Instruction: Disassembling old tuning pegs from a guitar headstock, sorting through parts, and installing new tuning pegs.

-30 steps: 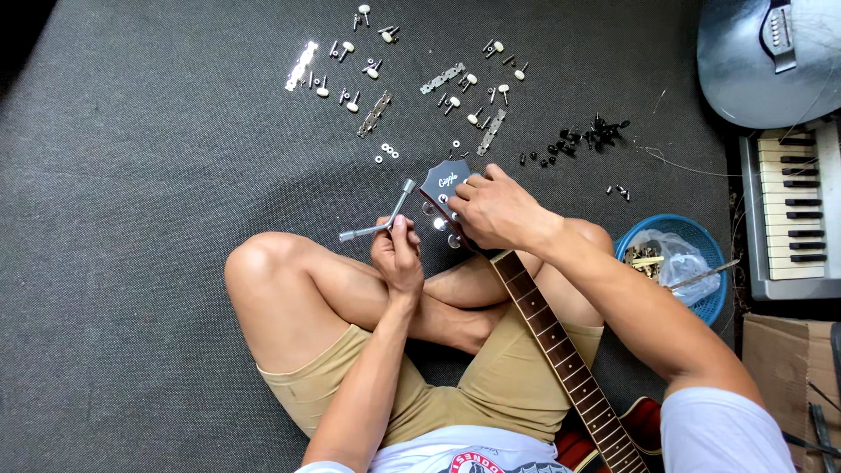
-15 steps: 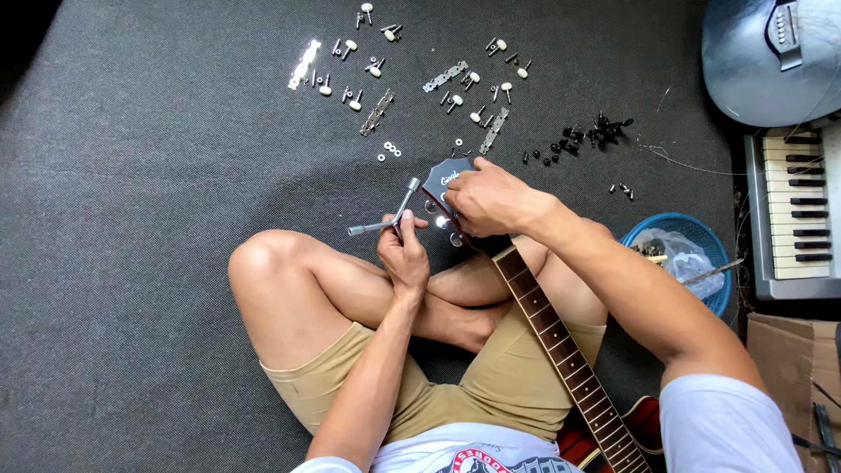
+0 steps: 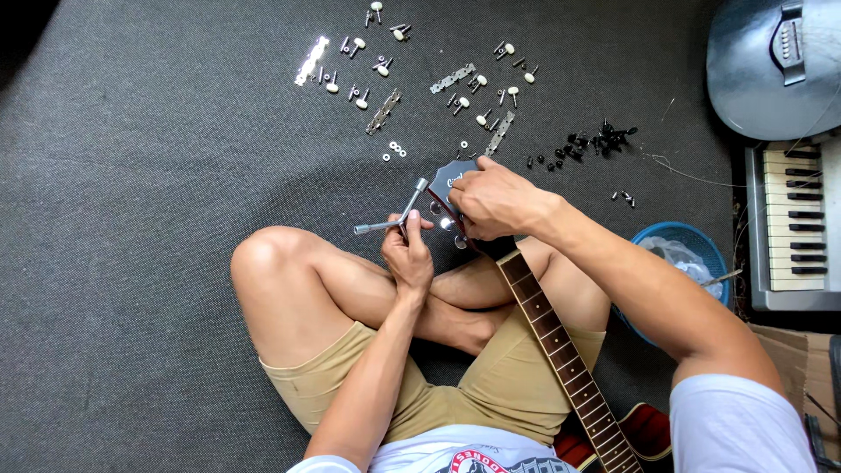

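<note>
While the person sat cross-legged on the grey carpet [image 3: 131, 263], the left hand [image 3: 408, 256] was closed around a silver cross-shaped wrench [image 3: 396, 216], with the fingers curled tight on its handle. The right hand [image 3: 496, 201] lay over the guitar headstock [image 3: 448, 182], fingers bent and pinching something small there (too hidden to tell what). Compared with a second before, the hands had hardly moved; the wrench had tipped a little and sat just beside the headstock, near the round tuner holes. So the work at the headstock looked to be going on in the same spot, not finished. The guitar neck [image 3: 552, 342] ran down across the lap toward the red body. On the carpet above the headstock lay a spread of silver tuning pegs [image 3: 420, 79] and a small pile of black pins [image 3: 587, 144]. A blue bowl [image 3: 692, 254] stood by the right arm, and a keyboard [image 3: 793, 223] sat at the far right.
</note>
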